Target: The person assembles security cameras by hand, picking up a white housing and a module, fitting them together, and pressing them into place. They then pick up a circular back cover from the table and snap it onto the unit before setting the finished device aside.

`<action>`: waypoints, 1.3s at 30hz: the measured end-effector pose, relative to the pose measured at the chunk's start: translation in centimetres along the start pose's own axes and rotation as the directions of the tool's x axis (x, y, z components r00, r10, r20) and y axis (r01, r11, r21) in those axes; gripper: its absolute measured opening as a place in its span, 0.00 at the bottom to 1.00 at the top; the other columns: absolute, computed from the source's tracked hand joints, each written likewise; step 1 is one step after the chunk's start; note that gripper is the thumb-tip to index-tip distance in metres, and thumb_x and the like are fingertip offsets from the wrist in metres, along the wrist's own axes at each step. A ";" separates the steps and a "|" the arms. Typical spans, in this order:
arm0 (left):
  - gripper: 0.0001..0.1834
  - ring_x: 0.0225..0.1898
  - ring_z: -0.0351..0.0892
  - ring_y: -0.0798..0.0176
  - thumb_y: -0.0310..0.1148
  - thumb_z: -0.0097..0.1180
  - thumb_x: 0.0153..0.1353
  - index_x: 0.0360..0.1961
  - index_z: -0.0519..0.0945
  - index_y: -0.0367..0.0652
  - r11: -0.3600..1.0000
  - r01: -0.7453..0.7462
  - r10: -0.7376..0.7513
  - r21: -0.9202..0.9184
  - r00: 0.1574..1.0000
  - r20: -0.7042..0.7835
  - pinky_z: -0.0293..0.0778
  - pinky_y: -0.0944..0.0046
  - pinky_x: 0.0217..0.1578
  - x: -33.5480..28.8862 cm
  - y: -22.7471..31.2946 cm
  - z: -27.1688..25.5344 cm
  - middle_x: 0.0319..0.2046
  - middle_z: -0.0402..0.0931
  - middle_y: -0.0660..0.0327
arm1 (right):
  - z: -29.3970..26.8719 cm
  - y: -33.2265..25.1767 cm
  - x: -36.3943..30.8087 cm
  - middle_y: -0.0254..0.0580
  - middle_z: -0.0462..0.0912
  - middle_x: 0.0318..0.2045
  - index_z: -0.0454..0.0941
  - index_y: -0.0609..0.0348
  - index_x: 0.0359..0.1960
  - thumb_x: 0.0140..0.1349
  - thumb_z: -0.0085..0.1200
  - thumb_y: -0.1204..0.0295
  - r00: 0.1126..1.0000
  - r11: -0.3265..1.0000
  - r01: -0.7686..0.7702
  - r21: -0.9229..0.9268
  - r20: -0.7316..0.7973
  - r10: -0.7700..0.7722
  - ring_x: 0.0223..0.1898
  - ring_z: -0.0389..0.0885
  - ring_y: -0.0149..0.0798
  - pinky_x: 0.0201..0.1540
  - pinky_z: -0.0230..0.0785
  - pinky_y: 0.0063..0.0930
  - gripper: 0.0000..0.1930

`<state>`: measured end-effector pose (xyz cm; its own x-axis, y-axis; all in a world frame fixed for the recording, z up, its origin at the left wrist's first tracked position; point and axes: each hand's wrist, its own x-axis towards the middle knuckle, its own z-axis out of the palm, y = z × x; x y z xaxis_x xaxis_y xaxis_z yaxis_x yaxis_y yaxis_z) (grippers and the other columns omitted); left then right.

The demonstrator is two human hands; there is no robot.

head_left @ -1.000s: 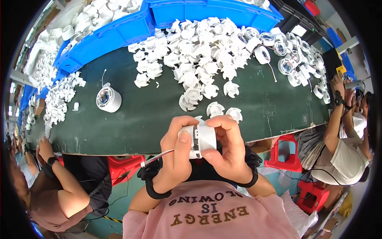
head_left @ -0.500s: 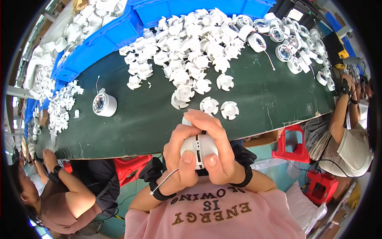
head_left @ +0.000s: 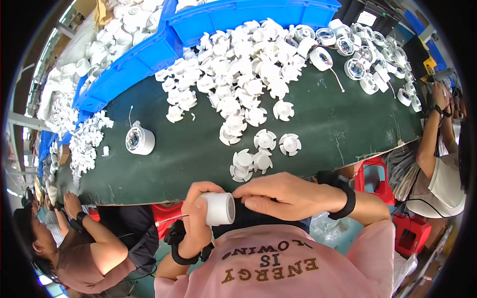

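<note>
My left hand (head_left: 198,216) is wrapped round a white cylindrical housing (head_left: 217,208), held on its side just off the table's near edge. A grey round end of the housing faces my right hand, and a thin cable (head_left: 171,218) trails out to the left. My right hand (head_left: 280,196) is beside that end, fingers stretched out and thumb under them; I see nothing in it. Whether its fingertips touch the housing I cannot tell. Beyond my hands lie several white fan impellers (head_left: 264,140), and a similar housing (head_left: 141,141) with its inner circuit showing sits on the left.
A heap of white impellers (head_left: 238,64) covers the middle back of the dark green table (head_left: 184,169). Blue bins (head_left: 253,25) stand behind it. Wired housings (head_left: 367,57) are piled at right, small white parts (head_left: 89,141) at left. Co-workers sit on both sides; red stools (head_left: 412,233) stand below.
Both hands gripped the housing upright before; my right hand has come off to the right. My left hand has turned the housing sideways and moved it left. More impellers show near the front edge.
</note>
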<state>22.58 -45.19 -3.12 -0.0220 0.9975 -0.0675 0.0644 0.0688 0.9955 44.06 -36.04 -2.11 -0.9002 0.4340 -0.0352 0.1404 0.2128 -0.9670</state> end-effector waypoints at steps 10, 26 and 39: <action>0.31 0.38 0.78 0.58 0.47 0.46 0.63 0.60 0.60 0.37 0.903 0.305 -0.248 -0.302 0.945 0.211 0.72 0.63 0.36 3.7 3.9 0.3 0.44 0.74 0.53 | -8.3 3.1 3.6 0.42 0.79 0.42 0.72 0.66 0.53 0.68 0.45 0.71 0.883 0.911 -0.032 0.410 -0.416 0.218 0.40 0.79 0.32 0.43 0.74 0.24 0.16; 0.18 0.43 0.72 0.74 0.31 0.56 0.62 0.52 0.74 0.39 0.907 -0.161 0.048 0.390 0.958 0.284 0.70 0.71 0.45 19.5 10.7 -8.0 0.46 0.75 0.67 | 2.8 2.7 1.0 0.46 0.76 0.46 0.59 0.62 0.56 0.44 0.61 0.82 0.586 0.945 0.204 0.254 -0.805 0.090 0.44 0.77 0.35 0.48 0.70 0.29 0.35; 0.36 0.53 0.73 0.45 0.36 0.64 0.40 0.56 0.70 0.45 -0.117 0.100 0.149 0.988 0.985 -0.082 0.71 0.49 0.51 45.6 6.1 -28.5 0.51 0.73 0.46 | 1.5 4.2 0.7 0.64 0.71 0.48 0.65 0.62 0.56 0.51 0.61 0.69 0.557 0.963 0.231 -0.136 -0.793 -0.246 0.45 0.75 0.54 0.44 0.69 0.44 0.30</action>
<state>-6.46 0.20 1.72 -0.0938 0.9917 0.0875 0.9761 0.1089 -0.1880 43.41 -36.19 -6.54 -0.2091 0.8840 0.4181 -0.0169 0.4242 -0.9054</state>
